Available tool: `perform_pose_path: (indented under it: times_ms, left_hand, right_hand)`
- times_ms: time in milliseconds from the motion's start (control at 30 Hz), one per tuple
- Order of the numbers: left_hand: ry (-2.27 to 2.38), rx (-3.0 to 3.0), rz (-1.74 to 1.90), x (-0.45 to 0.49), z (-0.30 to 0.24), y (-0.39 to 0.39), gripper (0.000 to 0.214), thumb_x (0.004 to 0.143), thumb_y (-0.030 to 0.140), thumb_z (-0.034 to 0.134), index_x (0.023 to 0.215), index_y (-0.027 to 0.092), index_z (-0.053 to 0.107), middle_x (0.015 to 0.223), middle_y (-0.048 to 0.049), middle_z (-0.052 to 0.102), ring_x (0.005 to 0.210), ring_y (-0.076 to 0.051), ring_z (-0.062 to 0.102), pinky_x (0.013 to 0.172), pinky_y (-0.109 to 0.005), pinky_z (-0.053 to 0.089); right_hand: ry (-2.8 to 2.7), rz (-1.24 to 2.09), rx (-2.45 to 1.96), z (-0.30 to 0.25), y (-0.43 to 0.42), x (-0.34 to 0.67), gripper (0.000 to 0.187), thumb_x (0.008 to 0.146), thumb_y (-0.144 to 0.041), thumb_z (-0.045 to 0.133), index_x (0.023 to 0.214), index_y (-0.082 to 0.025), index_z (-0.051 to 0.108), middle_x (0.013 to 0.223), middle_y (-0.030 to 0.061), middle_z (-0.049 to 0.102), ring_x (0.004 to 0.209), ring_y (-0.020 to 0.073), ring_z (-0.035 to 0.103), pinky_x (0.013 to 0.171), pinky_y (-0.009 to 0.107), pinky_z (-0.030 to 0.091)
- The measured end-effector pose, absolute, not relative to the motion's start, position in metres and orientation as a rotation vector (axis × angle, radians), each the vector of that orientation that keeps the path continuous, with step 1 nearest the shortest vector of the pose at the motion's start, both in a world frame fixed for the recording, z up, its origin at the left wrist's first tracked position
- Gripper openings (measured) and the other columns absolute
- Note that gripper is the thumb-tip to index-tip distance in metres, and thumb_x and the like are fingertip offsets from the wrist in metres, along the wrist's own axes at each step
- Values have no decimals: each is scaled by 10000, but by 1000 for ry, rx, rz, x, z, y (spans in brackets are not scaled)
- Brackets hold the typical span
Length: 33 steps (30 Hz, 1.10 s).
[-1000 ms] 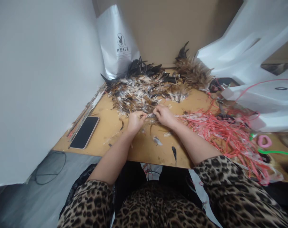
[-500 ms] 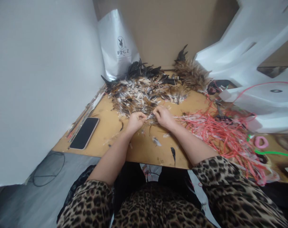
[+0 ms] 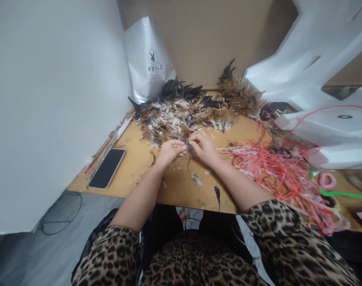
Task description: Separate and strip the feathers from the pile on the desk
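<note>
Brown-grey fluff, a small feather tuft (image 3: pixel 189 148), sits between your fingertips near the front middle of the bench (image 3: pixel 136 149); its finer detail is blurred. Your left hand (image 3: pixel 172 152) pinches it with thumb and fingers together, and your right hand (image 3: pixel 203 147) is closed on its other side, fingers curled.

Taking your hands as the clock's centre, a feather pile (image 3: pixel 173 118) spreads just beyond them from eleven to twelve, cream and brown, with black plumes (image 3: pixel 181 88) along its far edge. Near five lie a pale loose feather (image 3: pixel 196 178) and a dark one (image 3: pixel 217 195). Red and clear strands (image 3: pixel 276 171) tangle at three to four, with black-handled scissors (image 3: pixel 276 145) among them. At half past one stands a brown feather bundle (image 3: pixel 243 95); your phone (image 3: pixel 107 169) lies dark-screened between eight and nine.

Your bench is tan and littered with scraps, backed by a brown panel (image 3: pixel 216 39). At eleven, a silvery bag (image 3: pixel 148 59) marked PPGZ stands upright, its contents hidden from you.
</note>
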<state>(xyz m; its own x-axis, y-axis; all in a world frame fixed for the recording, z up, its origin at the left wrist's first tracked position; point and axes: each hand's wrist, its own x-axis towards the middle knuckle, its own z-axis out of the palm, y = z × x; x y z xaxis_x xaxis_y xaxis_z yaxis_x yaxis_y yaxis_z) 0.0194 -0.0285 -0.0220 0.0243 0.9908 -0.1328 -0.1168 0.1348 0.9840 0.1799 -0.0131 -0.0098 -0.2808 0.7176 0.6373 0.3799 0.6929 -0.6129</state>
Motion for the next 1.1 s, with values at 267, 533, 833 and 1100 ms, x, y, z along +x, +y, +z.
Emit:
perform_pose_path:
  times_ms: [267,533,833,1100]
  left_hand:
    - [1049,867,1323,20,-22,-26,392,533,266,760,861,120,602,746,-57,675,681,-122,638,573,-183,469]
    - [1075,941,1313,29,-25,-28,336,466,265,778,714,125,600,663,8,629,548,-68,543,540,-203,447]
    - [1058,961,1252,30,-21,-29,331,519,307,745,700,130,533,561,-8,621,474,-76,537,486,-191,391]
    - [1066,835,1289,36,-25,-27,369,495,301,759,712,133,512,576,-3,619,527,-93,589,558,-210,449]
  right_hand:
    - [-1449,1122,-1069,-14,-7,179,283,684,-449,605,686,-167,569,524,-32,489,477,89,393,497,238,333]
    - [-1436,1166,-1071,-12,-12,171,257,613,-389,654,603,-162,533,540,-34,517,498,80,400,509,228,324]
    - [-1525,1226,-1097,-17,-8,176,232,652,-376,611,667,-153,547,539,-35,508,476,79,394,478,220,306]
    - [-1432,1206,-1142,-22,-11,166,202,637,-348,609,668,-164,530,566,-25,534,503,89,422,489,219,323]
